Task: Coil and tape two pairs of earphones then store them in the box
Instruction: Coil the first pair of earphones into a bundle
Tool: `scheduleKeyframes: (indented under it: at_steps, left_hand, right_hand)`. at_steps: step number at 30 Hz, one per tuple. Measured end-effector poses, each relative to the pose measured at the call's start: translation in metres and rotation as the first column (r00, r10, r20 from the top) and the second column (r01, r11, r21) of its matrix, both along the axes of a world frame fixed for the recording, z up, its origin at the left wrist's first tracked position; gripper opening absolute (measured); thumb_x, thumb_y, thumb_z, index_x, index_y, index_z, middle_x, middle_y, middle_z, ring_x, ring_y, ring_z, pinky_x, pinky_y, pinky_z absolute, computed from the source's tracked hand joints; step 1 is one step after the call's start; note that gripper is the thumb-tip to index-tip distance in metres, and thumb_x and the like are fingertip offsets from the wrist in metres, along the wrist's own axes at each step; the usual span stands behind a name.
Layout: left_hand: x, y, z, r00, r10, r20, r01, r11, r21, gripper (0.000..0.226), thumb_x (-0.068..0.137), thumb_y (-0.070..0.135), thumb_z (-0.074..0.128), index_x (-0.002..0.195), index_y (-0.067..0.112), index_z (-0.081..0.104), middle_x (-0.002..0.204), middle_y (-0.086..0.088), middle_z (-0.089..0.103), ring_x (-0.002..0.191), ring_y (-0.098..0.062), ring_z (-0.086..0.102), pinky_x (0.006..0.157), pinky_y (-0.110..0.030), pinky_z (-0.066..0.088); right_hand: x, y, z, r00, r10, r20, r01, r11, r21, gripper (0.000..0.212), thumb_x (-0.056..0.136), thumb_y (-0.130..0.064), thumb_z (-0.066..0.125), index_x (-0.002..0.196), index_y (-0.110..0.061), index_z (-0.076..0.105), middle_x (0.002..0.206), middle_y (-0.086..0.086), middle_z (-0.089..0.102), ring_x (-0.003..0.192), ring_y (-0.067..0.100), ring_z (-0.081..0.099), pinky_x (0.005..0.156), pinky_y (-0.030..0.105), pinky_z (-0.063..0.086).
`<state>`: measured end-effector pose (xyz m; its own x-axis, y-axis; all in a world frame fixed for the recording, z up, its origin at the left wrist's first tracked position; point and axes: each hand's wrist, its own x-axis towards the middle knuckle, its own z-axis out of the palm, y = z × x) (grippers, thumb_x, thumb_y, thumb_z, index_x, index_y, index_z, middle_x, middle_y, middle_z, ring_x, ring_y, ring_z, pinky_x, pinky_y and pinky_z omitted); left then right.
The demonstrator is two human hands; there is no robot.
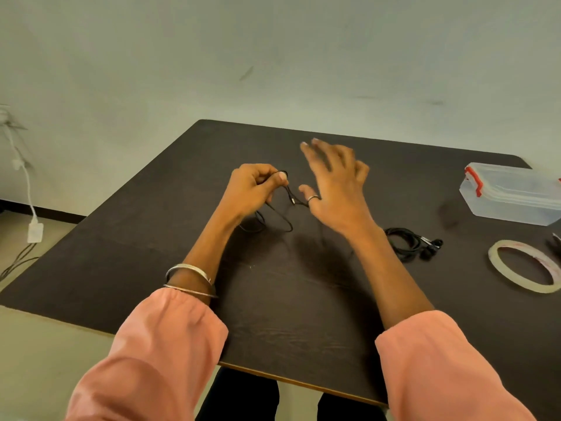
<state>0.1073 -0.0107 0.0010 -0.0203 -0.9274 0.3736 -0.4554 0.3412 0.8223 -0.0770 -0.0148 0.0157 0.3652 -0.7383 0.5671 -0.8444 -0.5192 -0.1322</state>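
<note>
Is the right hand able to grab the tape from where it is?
Probably yes. The right hand is open and the tape lies flat on the table on that side, with nothing between them.

Box [513,196] cut by right edge

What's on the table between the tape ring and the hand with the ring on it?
In the head view, a coiled pair of black earphones lies between the tape ring and right hand.
</note>
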Motion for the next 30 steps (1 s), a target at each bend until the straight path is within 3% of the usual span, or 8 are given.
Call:
scheduleKeyframes:
  at_steps: [2, 5, 10, 15, 18, 22, 27, 30]
  left_hand:
    - [0.003, 0.004, 0.001, 0.994, -0.098, 0.049, 0.099, 0.995, -0.025, 0.024, 0.096, 0.026, 0.057, 0.085, 0.01, 0.07, 0.05, 0.007, 0.054, 0.045, -0.004, 0.049, 0.052, -0.02, 0.042]
    - [0.01, 0.01, 0.0, 0.984, -0.178, 0.03, 0.178, 0.984, -0.014, 0.034, 0.096, 0.031, 0.053, 0.084, 0.004, 0.069, 0.051, 0.002, 0.052, 0.044, -0.006, 0.046, 0.049, -0.019, 0.039]
    - [0.016, 0.017, 0.003, 0.964, -0.26, 0.045, 0.259, 0.965, 0.026, 0.032, 0.099, 0.024, 0.049, 0.075, 0.012, 0.066, 0.051, 0.004, 0.052, 0.044, -0.005, 0.045, 0.05, -0.017, 0.04]
    - [0.018, 0.018, 0.002, 0.973, -0.218, 0.078, 0.216, 0.976, 0.027, 0.029, 0.095, 0.028, 0.057, 0.075, 0.011, 0.069, 0.058, -0.007, 0.058, 0.051, -0.011, 0.052, 0.054, -0.022, 0.045]
    - [0.029, 0.016, 0.001, 0.988, -0.148, 0.047, 0.147, 0.989, 0.03, 0.024, 0.095, 0.023, 0.058, 0.077, 0.013, 0.07, 0.064, 0.0, 0.064, 0.059, -0.011, 0.058, 0.06, -0.024, 0.049]
    - [0.037, 0.015, 0.001, 0.999, -0.039, -0.001, 0.039, 0.999, 0.01, 0.024, 0.094, 0.022, 0.059, 0.08, 0.007, 0.071, 0.062, 0.009, 0.064, 0.059, -0.007, 0.058, 0.061, -0.022, 0.05]
    - [0.032, 0.018, 0.004, 0.996, -0.045, -0.079, 0.046, 0.999, 0.002, 0.026, 0.095, 0.018, 0.058, 0.083, -0.002, 0.07, 0.063, -0.01, 0.061, 0.055, -0.017, 0.055, 0.056, -0.023, 0.051]
    - [0.03, 0.017, 0.003, 0.995, -0.042, -0.095, 0.044, 0.999, 0.012, 0.027, 0.095, 0.02, 0.058, 0.085, -0.003, 0.07, 0.06, -0.008, 0.06, 0.052, -0.02, 0.054, 0.053, -0.025, 0.05]
  right_hand:
    - [0.011, 0.003, -0.002, 0.995, 0.064, -0.079, -0.07, 0.994, -0.079, 0.058, 0.084, -0.025, 0.061, 0.14, -0.019, 0.045, 0.145, -0.002, 0.044, 0.13, 0.022, 0.033, 0.096, 0.047, 0.024]
    - [0.015, 0.003, -0.005, 0.986, 0.168, -0.005, -0.168, 0.986, -0.011, 0.031, 0.085, -0.021, 0.06, 0.115, -0.022, 0.065, 0.114, -0.007, 0.066, 0.112, 0.019, 0.044, 0.09, 0.055, 0.035]
    - [0.01, 0.006, -0.004, 0.941, 0.241, 0.235, -0.286, 0.942, 0.177, 0.022, 0.082, -0.036, 0.071, 0.101, -0.026, 0.069, 0.105, -0.012, 0.063, 0.106, 0.009, 0.04, 0.08, 0.038, 0.027]
    - [0.011, 0.003, -0.007, 0.944, 0.179, 0.276, -0.205, 0.976, 0.07, 0.002, 0.086, -0.028, 0.069, 0.087, -0.026, 0.07, 0.087, -0.011, 0.065, 0.094, 0.012, 0.048, 0.075, 0.038, 0.026]
    - [0.004, -0.002, -0.003, 0.794, 0.086, 0.601, -0.031, 0.994, -0.1, 0.006, 0.082, -0.022, 0.071, 0.084, -0.017, 0.074, 0.085, 0.0, 0.064, 0.083, 0.013, 0.056, 0.07, 0.034, 0.044]
    - [-0.009, -0.012, -0.001, 0.491, -0.045, 0.87, 0.048, 0.999, 0.024, 0.004, 0.086, -0.016, 0.068, 0.084, -0.014, 0.071, 0.073, 0.003, 0.067, 0.063, 0.013, 0.062, 0.061, 0.035, 0.055]
    - [0.002, -0.007, -0.003, 0.632, 0.122, 0.766, -0.217, 0.976, 0.024, 0.024, 0.089, 0.005, 0.054, 0.102, -0.009, 0.069, 0.108, 0.004, 0.068, 0.097, 0.004, 0.067, 0.085, 0.018, 0.052]
    - [0.004, -0.01, -0.005, 0.773, 0.129, 0.622, -0.307, 0.933, 0.189, 0.039, 0.089, 0.008, 0.049, 0.115, -0.016, 0.066, 0.114, 0.008, 0.067, 0.107, 0.014, 0.063, 0.091, 0.023, 0.051]
